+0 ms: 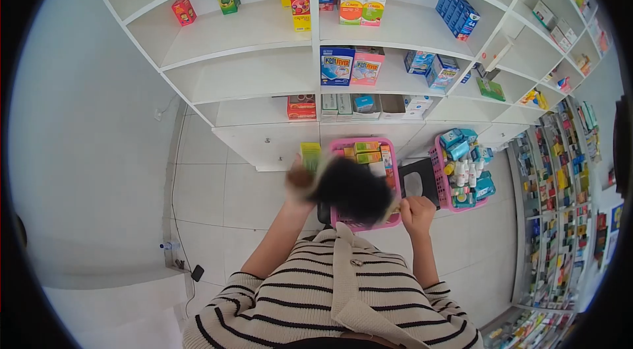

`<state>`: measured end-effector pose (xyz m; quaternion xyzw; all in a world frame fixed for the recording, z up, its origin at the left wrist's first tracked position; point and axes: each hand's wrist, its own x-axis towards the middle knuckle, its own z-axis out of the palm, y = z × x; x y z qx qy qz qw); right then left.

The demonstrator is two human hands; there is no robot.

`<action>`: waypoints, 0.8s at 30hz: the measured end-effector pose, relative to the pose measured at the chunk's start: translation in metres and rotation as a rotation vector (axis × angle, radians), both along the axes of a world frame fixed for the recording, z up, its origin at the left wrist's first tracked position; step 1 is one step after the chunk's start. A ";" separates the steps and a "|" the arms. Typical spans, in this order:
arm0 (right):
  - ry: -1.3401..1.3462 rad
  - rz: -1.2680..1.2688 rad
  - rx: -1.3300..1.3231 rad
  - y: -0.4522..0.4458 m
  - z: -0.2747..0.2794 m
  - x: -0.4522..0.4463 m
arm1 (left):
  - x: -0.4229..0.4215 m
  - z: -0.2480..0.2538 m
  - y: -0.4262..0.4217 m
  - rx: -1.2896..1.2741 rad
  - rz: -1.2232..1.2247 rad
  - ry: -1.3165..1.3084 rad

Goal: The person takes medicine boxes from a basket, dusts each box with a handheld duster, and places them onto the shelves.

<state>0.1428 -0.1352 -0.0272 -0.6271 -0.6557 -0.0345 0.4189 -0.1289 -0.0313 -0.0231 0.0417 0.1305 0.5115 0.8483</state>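
Note:
My left hand (pixel 300 181), smeared by motion, is closed around a small green and yellow box (pixel 310 153) in front of the white cabinet. Closed into a fist, my right hand (pixel 417 214) is at the right of the near pink basket (pixel 394 171); whatever it may grip is hidden. Several green, yellow and orange boxes (pixel 368 151) lie in that basket. Between my hands a dark blurred shape (pixel 353 191) covers much of the basket, and I cannot tell what it is.
White shelves (pixel 250 39) ahead hold medicine boxes, including Koolfever packs (pixel 337 67) and Combi boxes (pixel 361 3). A second pink basket (pixel 440 181) with blue packs and white bottles stands at the right, beside a black item (pixel 428 174). Stocked racks (pixel 554 217) line the far right.

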 end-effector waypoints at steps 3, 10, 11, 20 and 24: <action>0.045 0.015 -0.002 0.001 -0.013 0.010 | 0.012 -0.001 0.000 0.005 0.012 0.121; 0.189 -0.035 -0.063 -0.003 -0.034 0.027 | 0.027 0.007 -0.017 0.177 0.125 0.342; 0.186 -0.035 -0.058 -0.004 -0.032 0.031 | 0.033 0.022 -0.018 0.022 0.117 0.409; 0.203 0.257 -0.194 0.004 -0.022 0.031 | 0.026 -0.029 -0.008 0.169 -0.103 0.534; 0.066 0.143 -0.119 -0.007 -0.017 0.035 | 0.031 -0.037 -0.003 -0.033 -0.214 0.087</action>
